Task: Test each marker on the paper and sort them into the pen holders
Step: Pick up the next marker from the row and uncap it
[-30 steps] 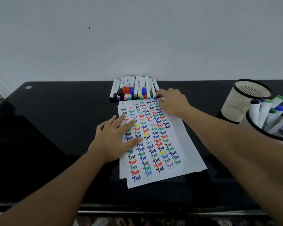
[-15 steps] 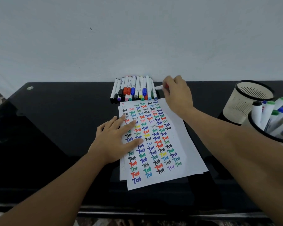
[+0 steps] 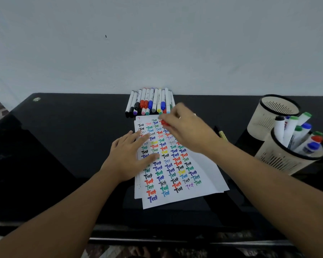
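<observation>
A white paper covered with coloured "Test" words lies on the black desk. My left hand presses flat on its left side, fingers spread. My right hand hovers over the paper's top edge, blurred, shut on a marker with a red cap showing at the fingertips. A row of several markers lies against the wall just beyond the paper. Two cream pen holders stand at the right: the far one looks empty, the near one holds several markers.
A thin yellowish pen lies on the black desk right of the paper, partly behind my right wrist. The pale wall rises directly behind the desk. The desk's front edge runs below my forearms.
My right hand took a red-capped marker from the right end of the row, lifted it, and has now swung back over the top of the paper. My left hand stayed put.
</observation>
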